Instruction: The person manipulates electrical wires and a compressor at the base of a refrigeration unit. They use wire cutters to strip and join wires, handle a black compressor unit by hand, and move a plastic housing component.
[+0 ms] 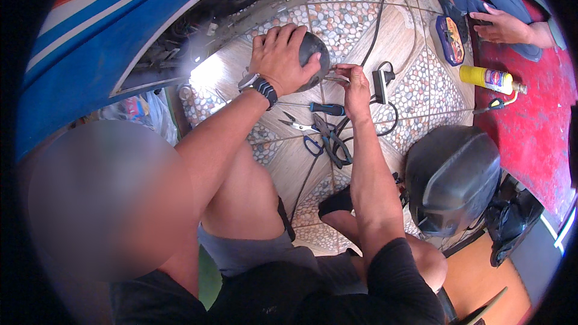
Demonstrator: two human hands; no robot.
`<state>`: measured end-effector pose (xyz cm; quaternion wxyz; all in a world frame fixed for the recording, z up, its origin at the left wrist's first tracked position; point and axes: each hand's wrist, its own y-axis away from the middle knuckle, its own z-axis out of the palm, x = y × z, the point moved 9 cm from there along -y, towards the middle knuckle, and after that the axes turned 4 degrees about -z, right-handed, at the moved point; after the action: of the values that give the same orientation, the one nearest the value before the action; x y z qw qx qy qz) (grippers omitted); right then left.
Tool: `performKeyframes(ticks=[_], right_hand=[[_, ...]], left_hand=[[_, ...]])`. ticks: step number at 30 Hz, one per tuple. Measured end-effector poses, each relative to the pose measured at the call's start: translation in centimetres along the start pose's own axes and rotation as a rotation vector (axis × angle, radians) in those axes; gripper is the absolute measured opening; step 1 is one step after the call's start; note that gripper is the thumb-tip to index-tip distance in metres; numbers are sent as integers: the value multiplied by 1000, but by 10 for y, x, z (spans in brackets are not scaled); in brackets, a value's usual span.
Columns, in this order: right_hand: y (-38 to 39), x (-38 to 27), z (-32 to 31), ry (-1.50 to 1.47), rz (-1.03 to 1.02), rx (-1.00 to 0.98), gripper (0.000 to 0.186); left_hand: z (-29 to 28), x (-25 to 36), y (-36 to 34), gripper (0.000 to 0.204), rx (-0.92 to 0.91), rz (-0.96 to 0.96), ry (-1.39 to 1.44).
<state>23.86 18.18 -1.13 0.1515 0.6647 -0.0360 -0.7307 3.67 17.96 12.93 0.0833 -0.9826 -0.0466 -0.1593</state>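
Observation:
My left hand (278, 59), with a wristwatch on its wrist, is closed over a rounded black part (314, 54) beside the blue vehicle body, its thumb along the right side. At that part's right edge is my right hand (354, 91), fingers pinched together. A thin piece shows by those fingertips, too small to name. Just below the hands, a blue-and-black screwdriver (327, 109) lies on the tiled floor. Scissors (296, 124) with blue handles rest under it, next to dark-handled pliers (332, 142).
A power strip (380, 86) with black cables lies right of my hand. A black welding helmet (453, 174) sits at the lower right. On the red surface (530, 138) are a yellow bottle (485, 77) and another person's hand (504, 26). The blue vehicle (66, 78) borders the left.

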Motion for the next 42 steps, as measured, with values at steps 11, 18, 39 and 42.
performKeyframes(ticks=[11,18,39,42], right_hand=[[48,14,30,-633,230,158,29],[42,26,34,-518,219,195,35],[1,-54,23,1119,-184,-508,37],[1,-41,28,964,-119,-501,35]], left_hand=[[2,-4,2,58,10,-11,-35],[2,2,-1,58,-32,-23,-74],[1,2,-1,63,-107,-52,-31],[-1,-4,0,63,-99,-57,-7]])
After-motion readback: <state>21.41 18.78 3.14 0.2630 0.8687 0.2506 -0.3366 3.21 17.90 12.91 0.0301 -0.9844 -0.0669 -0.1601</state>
